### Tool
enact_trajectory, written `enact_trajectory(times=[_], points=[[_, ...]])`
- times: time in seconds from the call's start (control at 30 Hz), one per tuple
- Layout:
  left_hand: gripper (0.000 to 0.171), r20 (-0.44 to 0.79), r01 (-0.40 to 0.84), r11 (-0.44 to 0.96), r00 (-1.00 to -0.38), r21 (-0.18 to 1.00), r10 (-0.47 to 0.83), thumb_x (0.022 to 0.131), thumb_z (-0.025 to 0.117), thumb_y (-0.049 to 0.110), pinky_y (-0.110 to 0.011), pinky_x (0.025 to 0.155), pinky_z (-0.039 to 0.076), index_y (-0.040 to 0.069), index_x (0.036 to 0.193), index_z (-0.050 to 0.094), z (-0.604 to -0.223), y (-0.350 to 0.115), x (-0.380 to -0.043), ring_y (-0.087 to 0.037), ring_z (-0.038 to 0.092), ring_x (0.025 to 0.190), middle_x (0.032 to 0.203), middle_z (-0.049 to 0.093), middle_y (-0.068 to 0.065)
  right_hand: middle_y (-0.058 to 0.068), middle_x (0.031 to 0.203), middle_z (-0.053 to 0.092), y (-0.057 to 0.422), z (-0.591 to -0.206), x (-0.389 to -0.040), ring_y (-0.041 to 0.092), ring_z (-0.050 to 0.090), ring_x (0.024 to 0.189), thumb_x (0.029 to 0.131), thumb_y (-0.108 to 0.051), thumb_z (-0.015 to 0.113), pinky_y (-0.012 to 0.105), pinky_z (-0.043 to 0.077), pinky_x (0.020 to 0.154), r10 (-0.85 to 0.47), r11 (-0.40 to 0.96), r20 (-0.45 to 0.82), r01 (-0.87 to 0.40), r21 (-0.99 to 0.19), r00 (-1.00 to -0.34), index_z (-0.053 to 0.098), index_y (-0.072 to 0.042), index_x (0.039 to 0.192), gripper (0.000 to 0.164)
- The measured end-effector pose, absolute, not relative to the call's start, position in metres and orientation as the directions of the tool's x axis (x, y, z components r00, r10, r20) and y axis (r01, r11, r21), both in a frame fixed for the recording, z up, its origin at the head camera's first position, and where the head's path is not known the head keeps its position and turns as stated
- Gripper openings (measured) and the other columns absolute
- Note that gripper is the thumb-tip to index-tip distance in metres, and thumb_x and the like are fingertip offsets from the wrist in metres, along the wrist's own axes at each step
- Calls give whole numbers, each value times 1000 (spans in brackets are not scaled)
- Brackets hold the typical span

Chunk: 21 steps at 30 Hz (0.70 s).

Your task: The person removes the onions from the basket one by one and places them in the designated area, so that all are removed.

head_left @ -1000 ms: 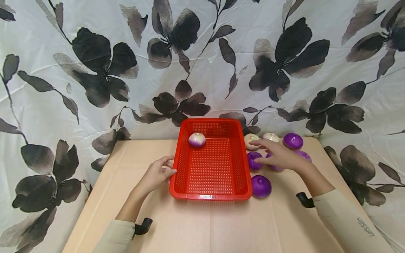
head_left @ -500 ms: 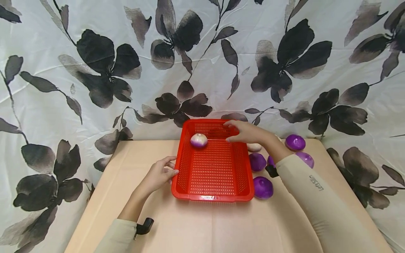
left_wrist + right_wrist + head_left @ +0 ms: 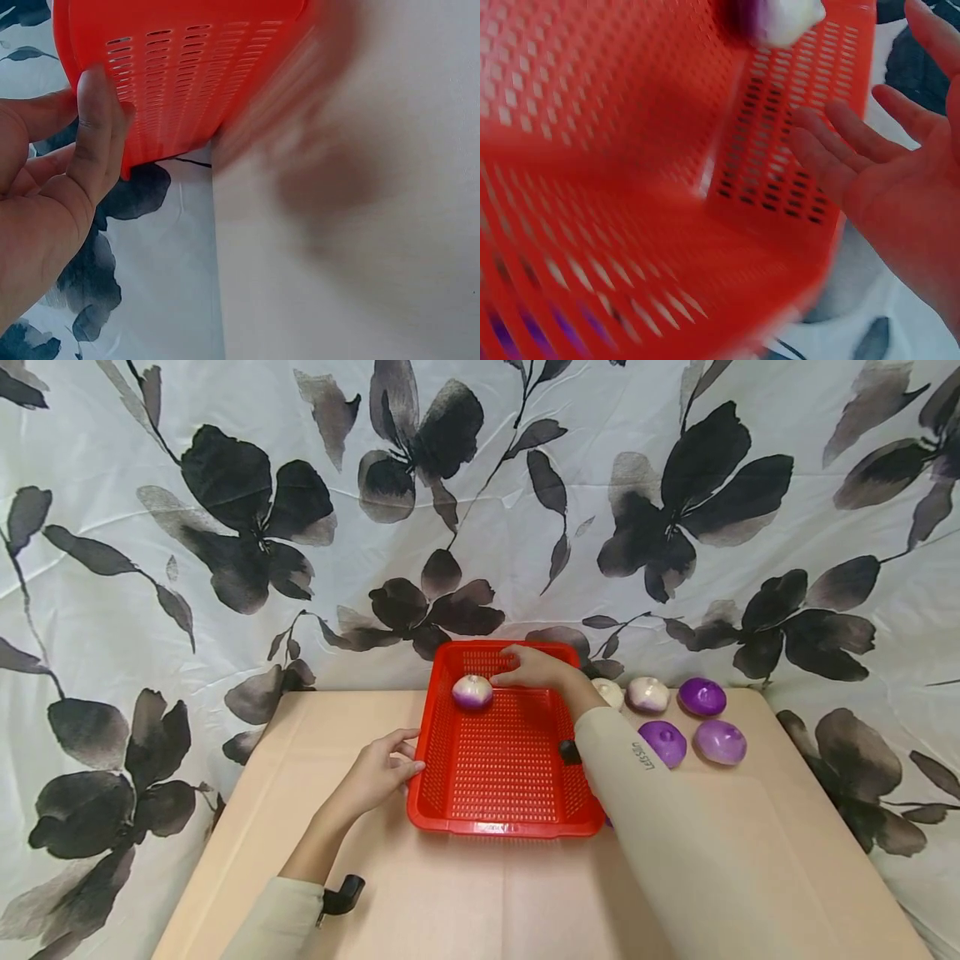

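A red perforated plastic basket (image 3: 502, 822) sits on the table, with one purple-and-white onion (image 3: 472, 692) at its back left. In the right wrist view that onion (image 3: 787, 19) shows at the top, partly cut off. My left hand (image 3: 378, 772) grips the basket's left rim; the left wrist view has its thumb and fingers at the basket's edge (image 3: 161, 82). My right hand (image 3: 536, 668) reaches over the back of the basket with nothing in it, fingers extended and fingertips just right of the onion. In the right wrist view the palm (image 3: 900, 195) faces the basket's inside.
Right of the basket lie several more onions: white ones (image 3: 648, 694) at the back and purple ones (image 3: 720, 742) around them. My right sleeve (image 3: 652, 827) hides some. A floral cloth (image 3: 555, 527) hangs behind the beige table (image 3: 300, 827).
My right hand has moved left from above the onions beside the basket to over the basket, near the onion inside. My left hand keeps its grip on the rim.
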State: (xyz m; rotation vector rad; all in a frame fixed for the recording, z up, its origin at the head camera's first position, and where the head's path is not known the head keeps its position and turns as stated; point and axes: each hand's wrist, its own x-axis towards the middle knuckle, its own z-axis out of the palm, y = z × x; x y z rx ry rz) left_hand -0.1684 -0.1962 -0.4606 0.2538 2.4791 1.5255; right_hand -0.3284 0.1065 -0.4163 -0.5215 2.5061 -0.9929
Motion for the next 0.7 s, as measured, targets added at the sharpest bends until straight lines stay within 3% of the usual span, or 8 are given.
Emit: enact_trajectory(times=[0.27, 0.43, 0.7], points=[[58, -99, 31, 451, -960, 892, 262, 95, 70, -1, -51, 64, 63, -3, 148, 48, -459, -195, -169, -18, 68, 71, 108, 63, -21, 19, 153, 48, 77, -455, -327, 36, 49, 137, 94, -42, 73, 54, 40, 120, -299, 597, -230, 7, -802, -926, 36, -5, 156, 81], [58, -98, 33, 453, -960, 891, 262, 95, 70, 0, -49, 63, 63, -3, 148, 48, -460, -196, -170, -19, 68, 71, 107, 64, -21, 20, 149, 52, 58, -474, -320, 37, 53, 131, 93, -39, 75, 52, 42, 119, -217, 542, -235, 83, -836, -948, 39, -2, 153, 79], [59, -96, 27, 447, -963, 894, 251, 94, 72, 1, -43, 62, 63, -3, 148, 48, -459, -198, -168, -20, 67, 69, 108, 65, -22, 17, 146, 53, 36, -492, -310, 37, 57, 125, 87, -39, 81, 56, 47, 113, -148, 450, -289, 196, -871, -946, 34, -10, 154, 86]])
